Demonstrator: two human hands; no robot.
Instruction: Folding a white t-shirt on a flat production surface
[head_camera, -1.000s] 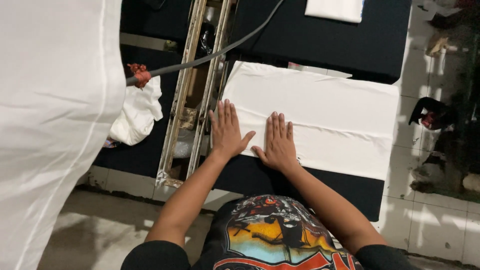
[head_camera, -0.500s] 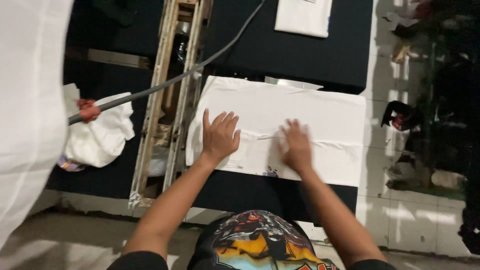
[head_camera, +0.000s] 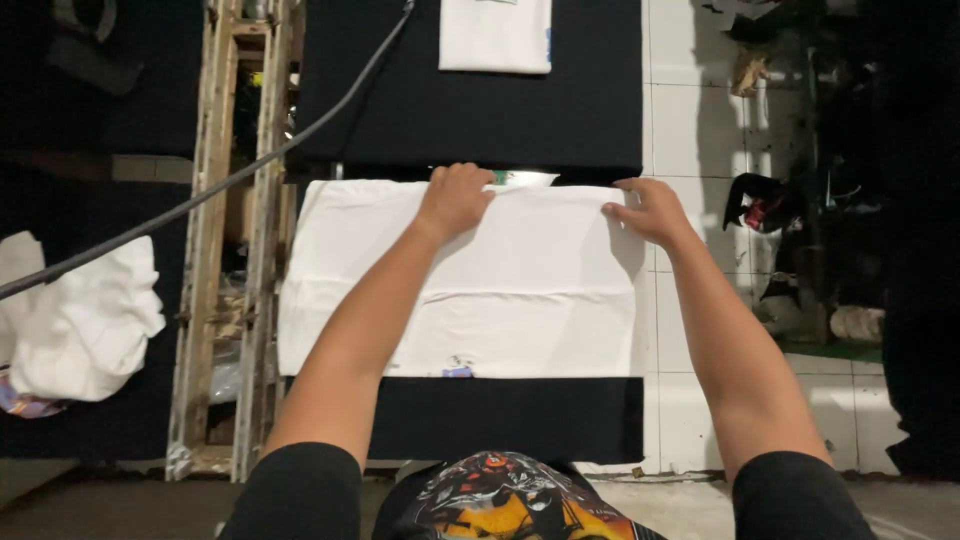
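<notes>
A folded white garment (head_camera: 520, 290) lies flat on a black padded table (head_camera: 510, 420) in front of me. My left hand (head_camera: 457, 196) grips the garment's far edge near its middle, fingers curled over the fabric. My right hand (head_camera: 650, 210) pinches the far right corner of the same garment. Both arms stretch across the cloth. A horizontal crease runs across the garment below my hands.
Another folded white piece (head_camera: 495, 35) lies at the far end of the black table. A wooden frame (head_camera: 225, 230) stands at the left, crossed by a grey cable (head_camera: 230, 180). A crumpled white cloth (head_camera: 80, 320) lies far left. White floor tiles and dark clutter (head_camera: 770, 205) are at right.
My hands slid from the garment's near middle, where they pressed flat, up to its far edge and now grip it. The camera view shifted left to right over the table.
</notes>
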